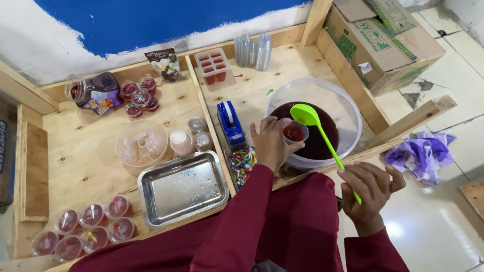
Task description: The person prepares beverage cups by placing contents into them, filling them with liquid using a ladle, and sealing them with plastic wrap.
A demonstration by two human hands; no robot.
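The left hand (270,142) reaches forward from a maroon sleeve, fingers curled around a small clear cup (295,132) of red liquid held at the near rim of a large clear bowl (340,102) of dark red liquid. The right hand (370,188) sits lower, off the bench edge, closed around the handle of a bright green ladle (306,115) whose scoop hangs over the cup (what it carries cannot be made out). Beside the left wrist stand a blue tape dispenser (231,123) and a packet of coloured pieces (242,163); the left palm is hidden.
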